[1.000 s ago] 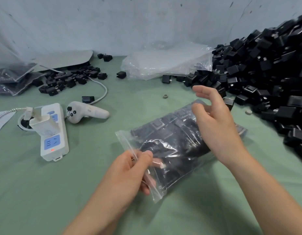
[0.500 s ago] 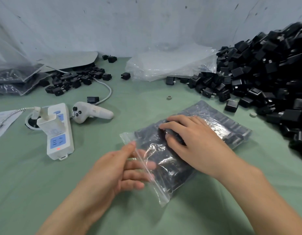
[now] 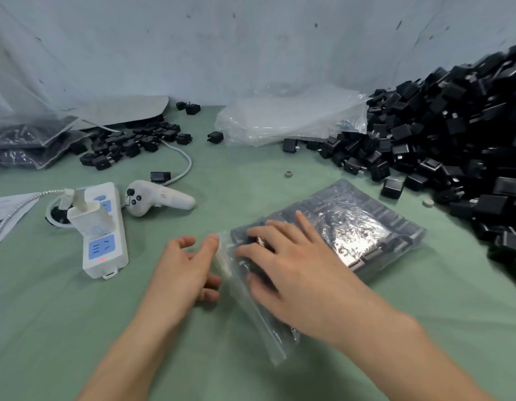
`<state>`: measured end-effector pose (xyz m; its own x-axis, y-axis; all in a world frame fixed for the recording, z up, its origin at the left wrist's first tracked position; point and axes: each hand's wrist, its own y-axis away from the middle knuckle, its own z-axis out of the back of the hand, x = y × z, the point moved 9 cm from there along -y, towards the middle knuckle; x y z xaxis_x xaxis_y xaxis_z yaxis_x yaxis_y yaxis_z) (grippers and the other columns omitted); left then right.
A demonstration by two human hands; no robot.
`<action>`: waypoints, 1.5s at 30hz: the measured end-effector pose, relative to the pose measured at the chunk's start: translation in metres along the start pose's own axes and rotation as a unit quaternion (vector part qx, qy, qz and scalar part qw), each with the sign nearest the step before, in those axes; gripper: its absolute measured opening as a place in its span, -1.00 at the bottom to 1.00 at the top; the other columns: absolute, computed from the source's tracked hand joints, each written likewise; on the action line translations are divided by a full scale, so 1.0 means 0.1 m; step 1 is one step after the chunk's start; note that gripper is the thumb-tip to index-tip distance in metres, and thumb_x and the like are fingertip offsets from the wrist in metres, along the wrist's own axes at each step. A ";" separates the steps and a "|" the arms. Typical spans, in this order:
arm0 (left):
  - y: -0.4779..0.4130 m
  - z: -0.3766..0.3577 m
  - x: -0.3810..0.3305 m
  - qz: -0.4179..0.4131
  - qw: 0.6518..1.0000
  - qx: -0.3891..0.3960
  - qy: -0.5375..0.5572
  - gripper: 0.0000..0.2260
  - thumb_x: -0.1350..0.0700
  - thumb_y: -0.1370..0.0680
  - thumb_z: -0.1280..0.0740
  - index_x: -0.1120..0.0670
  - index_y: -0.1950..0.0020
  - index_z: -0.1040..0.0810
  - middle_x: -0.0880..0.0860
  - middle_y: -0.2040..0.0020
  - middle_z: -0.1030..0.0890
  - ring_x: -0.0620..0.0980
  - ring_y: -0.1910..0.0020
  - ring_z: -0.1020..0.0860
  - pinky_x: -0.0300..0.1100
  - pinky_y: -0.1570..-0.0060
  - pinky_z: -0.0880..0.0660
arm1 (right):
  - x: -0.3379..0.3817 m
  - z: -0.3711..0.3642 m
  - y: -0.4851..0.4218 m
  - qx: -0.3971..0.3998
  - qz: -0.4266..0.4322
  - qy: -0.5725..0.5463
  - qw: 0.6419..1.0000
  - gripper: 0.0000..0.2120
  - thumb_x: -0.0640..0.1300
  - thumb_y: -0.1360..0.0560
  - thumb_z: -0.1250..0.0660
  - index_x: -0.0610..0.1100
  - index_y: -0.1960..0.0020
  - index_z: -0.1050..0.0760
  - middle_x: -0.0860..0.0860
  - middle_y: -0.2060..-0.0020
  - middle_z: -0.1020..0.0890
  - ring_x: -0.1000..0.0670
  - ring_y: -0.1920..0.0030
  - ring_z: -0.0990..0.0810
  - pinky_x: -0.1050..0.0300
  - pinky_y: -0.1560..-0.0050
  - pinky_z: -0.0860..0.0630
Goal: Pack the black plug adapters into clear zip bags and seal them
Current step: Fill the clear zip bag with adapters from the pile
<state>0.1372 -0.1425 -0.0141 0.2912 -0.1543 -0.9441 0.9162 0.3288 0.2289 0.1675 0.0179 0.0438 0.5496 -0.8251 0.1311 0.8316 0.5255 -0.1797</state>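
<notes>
Pressing down, the fingers (image 3: 280,227) of the right hand (image 3: 303,273) lie straight and spread, palm flat on the near end of the clear zip bag (image 3: 352,227). The left hand (image 3: 181,273) sits just beside the bag's zip edge. Its fingers are loosely curled and apart, and one fingertip (image 3: 213,240) touches the clear strip without gripping it. The bag lies flat on the green table cover (image 3: 77,328), filled with packed adapters (image 3: 401,230). Whether the zip is closed cannot be determined.

A pile of loose black plug adapters (image 3: 453,134) rises to the right of the bag. A stack of empty clear bags (image 3: 288,117) lies behind it. To the left are a white power strip (image 3: 106,235), a white controller (image 3: 158,198) and a smaller group of adapters (image 3: 129,143).
</notes>
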 end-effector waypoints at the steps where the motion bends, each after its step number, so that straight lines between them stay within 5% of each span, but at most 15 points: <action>1: -0.02 -0.03 -0.01 -0.004 1.000 0.018 -0.013 -0.75 -0.02 -0.61 -0.34 0.18 -0.04 -0.48 0.12 0.22 -0.55 -0.09 0.62 -0.47 -0.24 0.62 -0.44 | 0.08 0.02 0.05 -0.019 0.012 -0.001 1.000 -0.62 0.09 -0.60 -0.11 0.08 -0.36 -0.46 0.05 -0.35 -0.48 -0.07 -0.42 -0.37 -0.23 -0.56 -0.04; 4: -0.05 -0.13 -0.02 -0.017 0.995 0.071 -0.072 -0.64 0.00 -0.64 -0.28 0.25 0.21 -0.54 0.10 0.49 -0.51 -0.05 0.63 -0.42 -0.28 0.64 -0.36 | 0.23 -0.03 0.34 -0.069 0.058 -0.026 0.996 -0.61 0.21 -0.61 -0.13 0.06 -0.35 -0.41 0.05 -0.29 -0.53 -0.03 -0.38 -0.44 -0.20 -0.53 -0.15; 8: -0.14 -0.20 -0.01 0.013 0.994 0.086 -0.062 -0.69 0.05 -0.65 -0.25 0.22 0.22 -0.49 0.10 0.53 -0.52 -0.01 0.61 -0.45 -0.29 0.64 -0.34 | 0.12 -0.18 0.65 -0.031 0.109 0.045 0.993 -0.31 0.49 -0.50 -0.09 0.05 -0.44 -0.29 0.08 -0.44 -0.42 0.00 -0.53 -0.29 -0.17 -0.52 -0.04; 18: -0.11 -0.26 -0.04 0.051 0.989 0.135 0.020 -0.78 0.13 -0.65 -0.24 0.20 0.15 -0.48 0.15 0.46 -0.51 -0.08 0.60 -0.48 -0.34 0.61 -0.39 | 0.13 0.10 0.82 -0.225 0.110 0.107 0.962 -0.90 0.01 -0.53 -0.38 0.05 0.03 -0.67 0.10 -0.14 -0.68 0.00 -0.28 -0.60 -0.18 -0.32 -0.49; 23: 0.03 -0.17 -0.78 0.008 0.985 0.163 0.048 -0.80 0.16 -0.59 -0.23 0.09 0.24 -0.47 -0.01 0.45 -0.54 -0.11 0.55 -0.48 -0.34 0.53 -0.41 | -0.18 0.80 0.82 -0.337 -0.019 -0.162 0.927 -0.80 -0.01 -0.65 -0.26 0.02 -0.07 -0.67 0.23 -0.18 -0.64 0.13 -0.33 -0.54 -0.08 -0.37 -0.42; 25: 0.08 -0.12 -1.42 -0.055 0.983 0.168 0.050 -0.80 0.14 -0.56 -0.23 0.06 0.26 -0.48 -0.03 0.43 -0.54 -0.12 0.55 -0.47 -0.36 0.53 -0.40 | -0.40 1.26 0.76 -0.395 -0.088 -0.305 0.862 -0.81 0.01 -0.65 -0.27 0.03 -0.04 -0.66 0.31 0.06 -0.66 0.26 -0.07 -0.60 0.16 -0.11 -0.50; 28: 0.21 -0.11 -2.45 -0.132 0.973 0.175 0.073 -0.79 0.14 -0.50 -0.23 0.03 0.35 -0.44 -0.05 0.49 -0.51 -0.13 0.59 -0.48 -0.38 0.55 -0.39 | -0.68 2.03 0.66 -0.487 -0.128 -0.365 0.783 -0.80 0.01 -0.64 -0.29 0.00 0.08 -0.64 0.22 0.39 -0.55 0.26 0.34 -0.44 0.31 0.30 -0.35; 30: 0.26 -0.17 -2.89 -0.148 0.972 0.174 0.062 -0.80 0.16 -0.48 -0.21 0.05 0.35 -0.42 -0.04 0.52 -0.50 -0.13 0.60 -0.48 -0.38 0.56 -0.40 | -0.92 2.30 0.46 -0.477 -0.166 -0.428 0.749 -0.79 -0.03 -0.63 -0.28 -0.01 0.07 -0.67 0.26 0.37 -0.59 0.25 0.32 -0.50 0.34 0.24 -0.42; 33: 0.21 -0.22 -3.16 -0.148 0.979 0.138 -0.004 -0.80 0.19 -0.55 -0.15 0.09 0.29 -0.39 -0.02 0.52 -0.48 -0.15 0.63 -0.49 -0.40 0.57 -0.40 | -1.17 2.23 0.06 -0.365 -0.246 -0.511 0.738 -0.76 -0.09 -0.67 -0.22 -0.03 0.08 -0.62 0.09 0.09 -0.67 0.07 0.06 -0.59 0.10 -0.09 -0.54; 38: 0.14 -0.05 -3.41 -0.178 0.980 0.079 0.045 -0.87 0.16 -0.55 -0.13 0.09 0.18 -0.40 -0.01 0.43 -0.53 -0.11 0.58 -0.56 -0.35 0.54 -0.45 | -1.25 2.58 -0.18 -0.373 -0.217 -0.465 0.773 -0.71 -0.09 -0.69 -0.18 0.00 0.11 -0.60 0.09 0.02 -0.65 0.08 -0.03 -0.54 0.17 -0.11 -0.46; 41: 0.14 0.03 -3.10 -0.167 0.981 0.057 0.079 -0.89 0.13 -0.54 -0.17 0.09 0.18 -0.40 0.03 0.35 -0.62 -0.10 0.54 -0.58 -0.31 0.54 -0.47 | -1.14 2.51 -0.01 -0.373 -0.161 -0.346 0.846 -0.76 -0.09 -0.66 -0.21 -0.05 0.06 -0.63 0.13 0.10 -0.65 0.13 0.06 -0.55 0.34 0.04 -0.43; 45: 0.11 -0.04 -1.96 -0.129 0.988 0.064 0.048 -0.80 0.09 -0.62 -0.19 0.10 0.17 -0.48 0.04 0.29 -0.66 -0.13 0.55 -0.55 -0.35 0.55 -0.45 | -1.11 1.63 0.30 -0.304 -0.142 -0.204 0.920 -0.75 -0.17 -0.66 -0.23 -0.31 0.02 -0.60 -0.09 0.03 -0.53 -0.07 -0.05 -0.48 0.03 -0.18 -0.41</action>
<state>0.0892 -0.1043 0.1728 0.0215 -0.1254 -0.9919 0.9858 0.1679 0.0002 0.1440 0.1592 0.1832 0.4051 -0.6989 0.5895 0.8160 -0.0145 -0.5779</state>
